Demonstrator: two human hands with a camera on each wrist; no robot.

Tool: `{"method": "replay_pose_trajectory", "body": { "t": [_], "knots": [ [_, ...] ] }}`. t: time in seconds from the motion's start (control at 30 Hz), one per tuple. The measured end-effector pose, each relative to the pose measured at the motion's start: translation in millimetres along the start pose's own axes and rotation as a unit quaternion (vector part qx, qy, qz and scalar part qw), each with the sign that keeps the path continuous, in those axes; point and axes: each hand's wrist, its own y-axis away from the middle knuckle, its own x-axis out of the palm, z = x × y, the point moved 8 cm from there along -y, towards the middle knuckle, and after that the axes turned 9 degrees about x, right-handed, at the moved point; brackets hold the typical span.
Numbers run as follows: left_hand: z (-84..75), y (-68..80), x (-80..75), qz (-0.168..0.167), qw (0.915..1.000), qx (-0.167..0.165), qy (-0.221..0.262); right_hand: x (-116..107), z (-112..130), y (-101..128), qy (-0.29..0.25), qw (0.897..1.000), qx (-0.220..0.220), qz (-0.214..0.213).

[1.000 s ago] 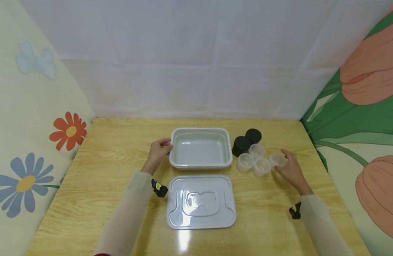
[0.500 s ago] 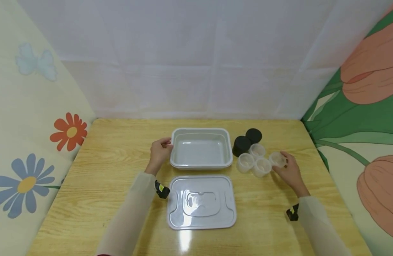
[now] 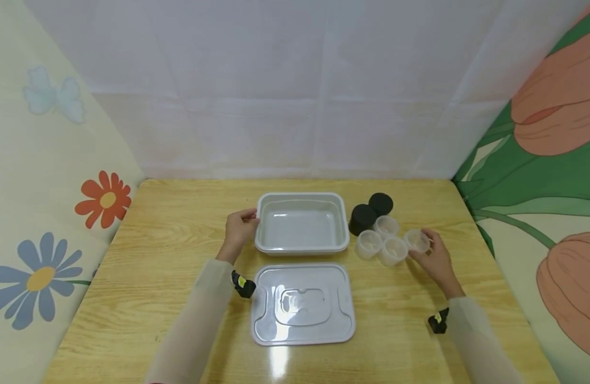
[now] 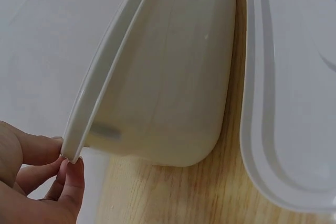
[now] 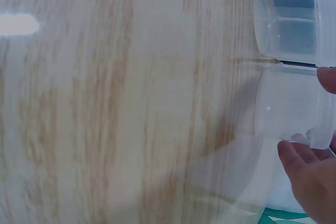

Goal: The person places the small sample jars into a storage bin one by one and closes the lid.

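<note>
Head view: the left hand pinches a white rectangular plastic tub at its left rim; the right hand grasps a translucent round plastic cup, rightmost of four right of the tub. Left wrist view: thumb and fingertips clasp the rim. Right wrist view: thumb and fingers flank the cup, just beside its neighbour.

No text, label, brand, number or sign can be read. The yellow-green patches on the black wrist devices, one left and one right, are too small to show any lettering.
</note>
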Motion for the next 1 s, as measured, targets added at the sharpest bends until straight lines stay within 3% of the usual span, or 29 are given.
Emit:
{"method": "replay_pose_trajectory", "body": {
  "t": [0.23,0.5,1.0],
  "knots": [
    [1.3,-1.7,1.0,-0.001,1.0,0.002,0.007,-5,0,0,0.008,0.999,0.024,-0.025],
    [4.5,-1.8,1.0,-0.005,0.9999,0.0,0.013,-14,10,-1,0.011,0.999,-0.002,-0.051],
    [5.3,-2.5,0.9,-0.009,0.9997,0.006,0.022,-27,29,-2,0.026,0.998,0.012,-0.064]
  ]
}}
